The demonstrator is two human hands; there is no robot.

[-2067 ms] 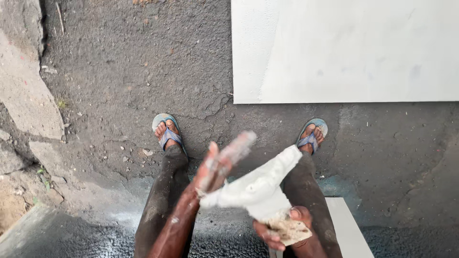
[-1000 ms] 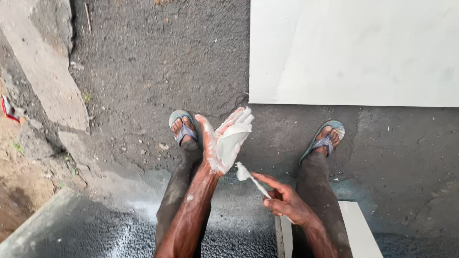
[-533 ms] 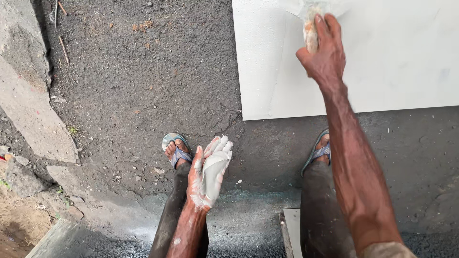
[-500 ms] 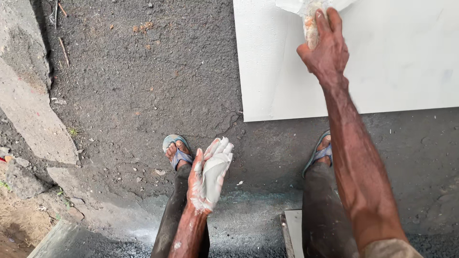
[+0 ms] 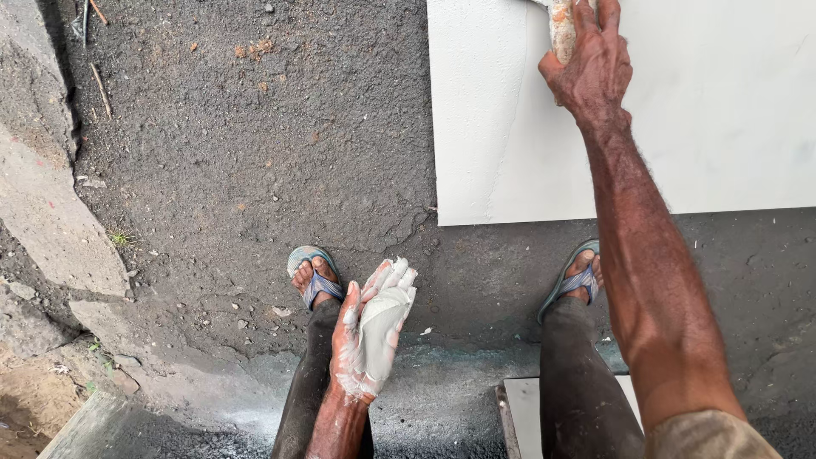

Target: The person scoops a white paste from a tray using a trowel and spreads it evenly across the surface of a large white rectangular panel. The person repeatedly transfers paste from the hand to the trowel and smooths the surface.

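White paste still caked my open left palm (image 5: 370, 336) while my right hand (image 5: 586, 64), gripping a paste-smeared tool (image 5: 561, 30), had reached out onto the pale tile (image 5: 722, 127).

Top edge cuts off the rag (image 5: 561, 34) and the fingers (image 5: 608, 13).

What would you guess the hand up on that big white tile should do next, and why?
Probably draw the right hand back across the white tile, smearing as it goes. It presses a small paste-coated tool onto the tile near its far edge, while the left hand waits above the knees with a palm full of white paste. Most of the tile looks bare.
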